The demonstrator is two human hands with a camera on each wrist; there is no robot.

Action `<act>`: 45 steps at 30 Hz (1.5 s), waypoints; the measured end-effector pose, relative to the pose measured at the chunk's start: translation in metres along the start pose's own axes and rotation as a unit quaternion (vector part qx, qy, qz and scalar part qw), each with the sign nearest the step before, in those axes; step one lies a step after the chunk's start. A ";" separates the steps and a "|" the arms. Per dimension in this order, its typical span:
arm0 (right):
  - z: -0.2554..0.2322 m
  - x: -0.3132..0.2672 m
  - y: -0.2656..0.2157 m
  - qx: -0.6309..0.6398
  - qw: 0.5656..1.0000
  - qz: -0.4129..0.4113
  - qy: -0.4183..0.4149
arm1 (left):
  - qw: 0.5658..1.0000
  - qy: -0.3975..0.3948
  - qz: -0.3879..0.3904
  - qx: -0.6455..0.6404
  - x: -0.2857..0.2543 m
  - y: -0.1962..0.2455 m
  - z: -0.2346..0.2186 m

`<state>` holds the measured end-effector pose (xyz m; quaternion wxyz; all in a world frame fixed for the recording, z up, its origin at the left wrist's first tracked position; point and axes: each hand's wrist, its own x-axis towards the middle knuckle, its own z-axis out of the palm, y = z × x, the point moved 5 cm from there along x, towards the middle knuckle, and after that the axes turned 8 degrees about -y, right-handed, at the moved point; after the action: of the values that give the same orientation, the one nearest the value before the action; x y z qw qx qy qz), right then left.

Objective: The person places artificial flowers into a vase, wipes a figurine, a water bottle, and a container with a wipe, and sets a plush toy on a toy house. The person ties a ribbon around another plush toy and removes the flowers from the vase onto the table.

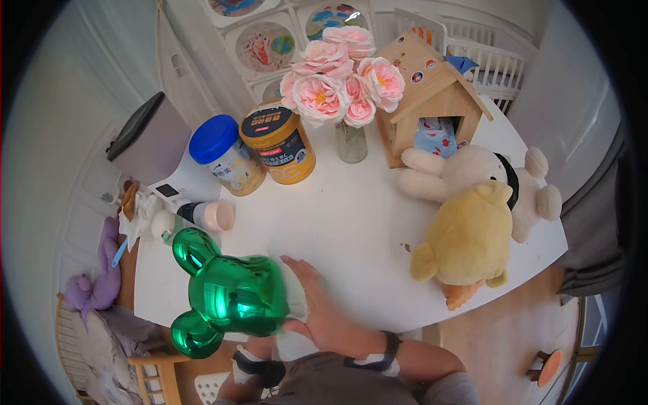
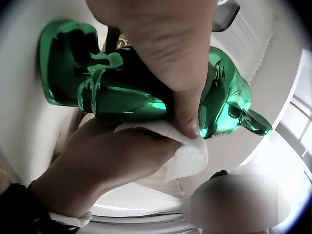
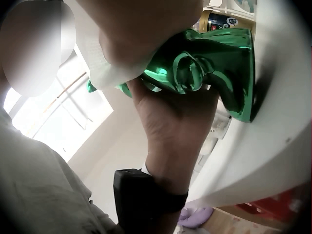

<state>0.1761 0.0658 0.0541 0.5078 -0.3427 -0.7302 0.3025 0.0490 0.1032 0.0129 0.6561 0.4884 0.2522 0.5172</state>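
A shiny green bear figurine [image 1: 236, 297] with round ears lies tilted above the near side of the white table. My left hand [image 2: 165, 48] grips its body, thumb along it; in the head view the figurine covers most of that hand. With my right hand [image 1: 334, 317] I hold a white cloth [image 1: 295, 297] against the figurine, the fingers spread over the cloth. In the left wrist view the cloth [image 2: 187, 158] bunches between my right hand [image 2: 122, 156] and the green surface. From the right wrist, the figurine's flat-ended feet [image 3: 241, 73] point towards the table.
Behind stand a blue-lidded can [image 1: 226, 158], a yellow can [image 1: 278, 145], a vase of pink flowers [image 1: 351, 142] and a wooden house [image 1: 432, 94]. A grey-white appliance [image 1: 158, 142] and a pink-capped bottle [image 1: 217, 214] are at left. Plush toys [image 1: 472, 236] lie at right on the table [image 1: 351, 223].
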 end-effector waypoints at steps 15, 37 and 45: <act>-0.003 -0.003 -0.032 -0.053 0.998 0.011 -0.034 | 0.991 -0.075 0.033 0.108 -0.016 0.012 -0.017; 0.015 0.035 0.005 0.014 0.999 0.050 -0.004 | 0.995 0.046 0.057 0.070 -0.022 0.014 -0.016; 0.013 0.026 0.024 -0.028 0.987 0.143 -0.062 | 0.994 0.070 0.046 0.067 -0.024 0.013 -0.025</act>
<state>0.1616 0.1001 0.0450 0.4032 -0.4384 -0.7118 0.3723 0.0138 0.0903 0.0104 0.5779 0.5051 0.3092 0.5616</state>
